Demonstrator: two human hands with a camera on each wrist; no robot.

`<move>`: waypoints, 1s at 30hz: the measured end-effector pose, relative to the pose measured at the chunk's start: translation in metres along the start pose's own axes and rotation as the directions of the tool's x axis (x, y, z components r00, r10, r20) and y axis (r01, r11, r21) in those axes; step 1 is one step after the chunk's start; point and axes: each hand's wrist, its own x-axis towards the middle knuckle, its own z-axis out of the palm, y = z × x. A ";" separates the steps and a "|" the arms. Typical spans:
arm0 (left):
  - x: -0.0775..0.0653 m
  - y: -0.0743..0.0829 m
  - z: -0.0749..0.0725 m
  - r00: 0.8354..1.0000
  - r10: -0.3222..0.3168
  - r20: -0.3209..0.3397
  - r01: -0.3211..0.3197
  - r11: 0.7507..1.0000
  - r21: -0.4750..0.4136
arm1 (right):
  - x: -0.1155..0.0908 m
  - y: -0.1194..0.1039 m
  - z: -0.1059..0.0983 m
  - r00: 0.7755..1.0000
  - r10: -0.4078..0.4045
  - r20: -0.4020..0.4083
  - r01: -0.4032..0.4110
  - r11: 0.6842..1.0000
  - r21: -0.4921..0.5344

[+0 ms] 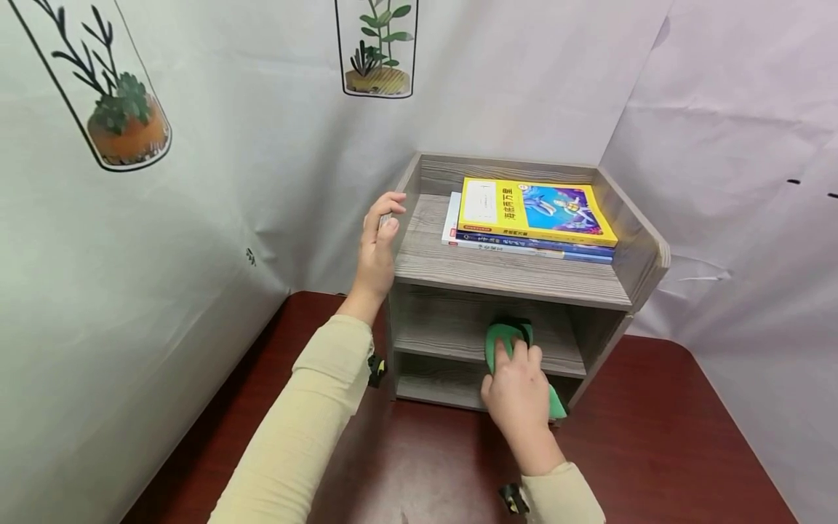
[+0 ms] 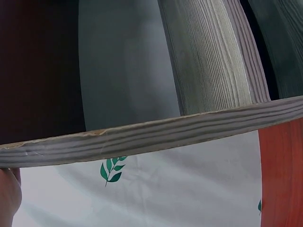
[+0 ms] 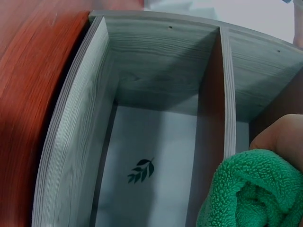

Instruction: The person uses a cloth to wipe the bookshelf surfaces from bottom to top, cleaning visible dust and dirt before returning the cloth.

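Note:
A small grey wood-grain shelf unit [image 1: 511, 285] stands on the table. My left hand [image 1: 375, 251] holds the front edge of its left side panel, near the top board. In the left wrist view only a bit of that hand [image 2: 8, 196] shows, beside the panel edge. A green towel [image 1: 500, 335], fuzzy and bunched up, is gripped by my right hand [image 1: 520, 393] at the front of the middle compartment. One end of the towel hangs out below the hand on the right. The right wrist view shows the towel [image 3: 227, 189] by the edge of a board.
Several books [image 1: 537, 211] lie stacked on the top board, a yellow one uppermost. The dark red table [image 1: 432, 466] extends around the unit. White sheeting [image 1: 511, 80] with printed plants hangs behind and at both sides.

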 end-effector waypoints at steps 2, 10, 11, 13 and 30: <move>0.000 0.000 0.000 1.000 0.001 -0.001 -0.001 1.000 0.005 | 0.001 -0.003 0.000 1.000 -0.001 0.002 0.001 1.000 0.003; 0.001 0.000 0.001 1.000 0.001 -0.007 -0.001 1.000 0.000 | 0.002 -0.012 0.003 1.000 -0.001 0.012 0.001 1.000 0.014; 0.001 0.000 0.001 1.000 0.003 -0.007 -0.003 1.000 -0.001 | 0.003 -0.013 0.004 1.000 -0.003 0.010 0.003 1.000 0.017; 0.001 0.001 0.001 1.000 0.004 -0.009 -0.004 1.000 -0.005 | 0.003 -0.015 0.004 1.000 -0.009 0.004 0.009 1.000 0.022; 0.000 0.012 0.001 1.000 0.010 -0.008 -0.010 1.000 -0.007 | 0.007 -0.037 0.009 0.998 -0.058 0.013 0.058 0.998 0.004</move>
